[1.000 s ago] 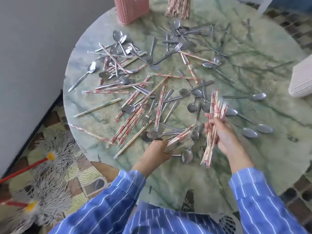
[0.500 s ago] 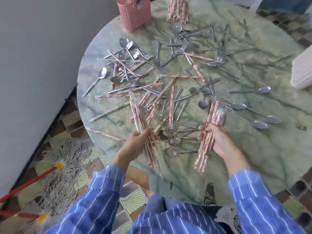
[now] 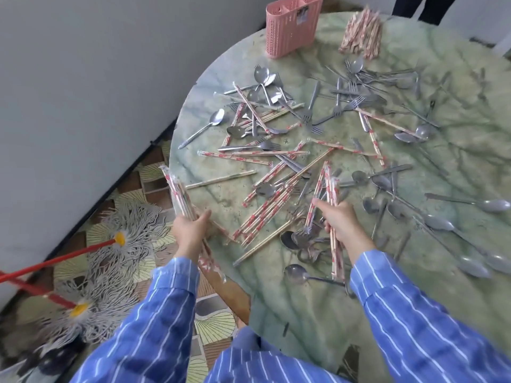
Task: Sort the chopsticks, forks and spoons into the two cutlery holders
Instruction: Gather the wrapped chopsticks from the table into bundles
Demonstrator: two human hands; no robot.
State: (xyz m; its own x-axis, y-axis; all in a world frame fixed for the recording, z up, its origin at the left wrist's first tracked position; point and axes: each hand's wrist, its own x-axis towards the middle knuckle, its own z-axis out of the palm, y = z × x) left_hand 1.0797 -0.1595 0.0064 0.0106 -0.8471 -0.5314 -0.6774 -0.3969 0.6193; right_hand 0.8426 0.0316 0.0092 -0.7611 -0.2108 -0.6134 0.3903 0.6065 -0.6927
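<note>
Wrapped chopsticks, steel forks and spoons lie scattered over a round green marble table [image 3: 373, 313]. My left hand [image 3: 190, 233] grips a bundle of wrapped chopsticks [image 3: 177, 194] at the table's left edge, pointing up and left. My right hand [image 3: 341, 222] grips a second chopstick bundle [image 3: 330, 186], held nearly upright over a cluster of spoons and forks [image 3: 301, 239]. A pink cutlery holder [image 3: 290, 29] stands at the far edge. Beside it lies a stacked pile of wrapped chopsticks [image 3: 362, 34]. Loose chopsticks [image 3: 265, 214] lie between my hands.
Two mops with red handles [image 3: 55, 261] and grey strings lie on the patterned floor at left. A grey wall runs along the left. Spoons [image 3: 470, 236] spread toward the table's right edge. Dark legs of a person [image 3: 423, 6] show at the top right.
My left hand has lifted its chopstick bundle off the pile and carried it left to the table's edge. My right hand keeps its bundle. The camera has tilted, showing more of the pink holder.
</note>
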